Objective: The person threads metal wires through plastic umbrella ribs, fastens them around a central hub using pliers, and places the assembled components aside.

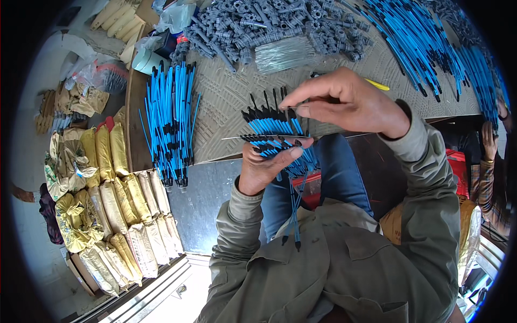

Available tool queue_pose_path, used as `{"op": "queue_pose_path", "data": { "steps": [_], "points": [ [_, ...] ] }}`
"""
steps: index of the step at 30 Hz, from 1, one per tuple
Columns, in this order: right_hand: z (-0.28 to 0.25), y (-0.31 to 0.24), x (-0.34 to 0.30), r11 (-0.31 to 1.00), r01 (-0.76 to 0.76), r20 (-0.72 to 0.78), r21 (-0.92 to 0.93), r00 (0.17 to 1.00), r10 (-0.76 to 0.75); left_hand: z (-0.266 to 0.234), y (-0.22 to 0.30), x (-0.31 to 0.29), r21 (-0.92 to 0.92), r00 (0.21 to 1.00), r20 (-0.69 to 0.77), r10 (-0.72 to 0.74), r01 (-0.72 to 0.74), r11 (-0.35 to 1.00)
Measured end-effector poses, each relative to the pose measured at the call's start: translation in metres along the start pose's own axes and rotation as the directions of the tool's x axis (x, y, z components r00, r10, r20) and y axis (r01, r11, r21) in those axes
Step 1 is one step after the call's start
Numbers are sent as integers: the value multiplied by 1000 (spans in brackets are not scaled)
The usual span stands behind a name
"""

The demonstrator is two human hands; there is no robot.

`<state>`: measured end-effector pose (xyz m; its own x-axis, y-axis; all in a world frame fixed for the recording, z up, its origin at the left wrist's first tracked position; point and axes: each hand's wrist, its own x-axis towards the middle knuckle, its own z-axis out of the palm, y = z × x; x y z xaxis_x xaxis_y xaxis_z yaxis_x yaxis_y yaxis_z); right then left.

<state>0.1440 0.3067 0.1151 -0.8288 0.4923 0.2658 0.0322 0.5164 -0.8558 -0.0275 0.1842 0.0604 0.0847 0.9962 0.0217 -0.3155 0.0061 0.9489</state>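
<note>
Two hands up over the lap, side by side, just off the near edge of the bench (212, 129). Lower and to the left, the left hand (259, 169), wrapped firmly round a fanned bunch of blue sticks (274, 127), with the thumb across the near side. Now look at the lie of that bunch: lengthwise away from the body, black tips (264, 113) toward the bench, a few long ends dangling down over the lap. Straight across it, left to right, a thin metal rod (232, 138), square to the sticks. And up above on the right, the right hand (353, 102), with thumb and forefinger almost together right at the black tips, so nearer to those far ends than the left hand, down at the middle. Between the fingertips, a fine pale line; impossible to tell whether truly pinched or merely behind. Further off on the bench, a clear packet of wires (285, 54), a heap of grey plastic parts (258, 21), and away left, another blue bundle (171, 113).
</note>
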Motion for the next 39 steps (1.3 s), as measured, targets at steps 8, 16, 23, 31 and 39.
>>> {"op": "queue_pose_path", "data": {
  "steps": [8, 16, 23, 31, 39],
  "points": [
    [-19, -23, 8, 996, 36, 215, -86, 976, -17, -4, -1, -3, 29, 999, 32, -10, 9, 1000],
    [11, 1, 0, 979, 156, -74, 128, 986, -147, -6, 0, 1, 91, 996, 75, -43, 36, 995],
    [19, -12, -3, 958, 195, -227, -209, 943, -241, -3, 4, -2, 95, 998, 54, -19, 14, 995],
    [24, -20, -2, 989, 52, -254, -138, 963, -86, -1, 5, -4, 137, 1000, 28, -9, 5, 991],
    [18, -19, 5, 909, 160, -139, -385, 964, -229, -1, 5, -5, 187, 999, 48, -3, -6, 982]
  ]
}}
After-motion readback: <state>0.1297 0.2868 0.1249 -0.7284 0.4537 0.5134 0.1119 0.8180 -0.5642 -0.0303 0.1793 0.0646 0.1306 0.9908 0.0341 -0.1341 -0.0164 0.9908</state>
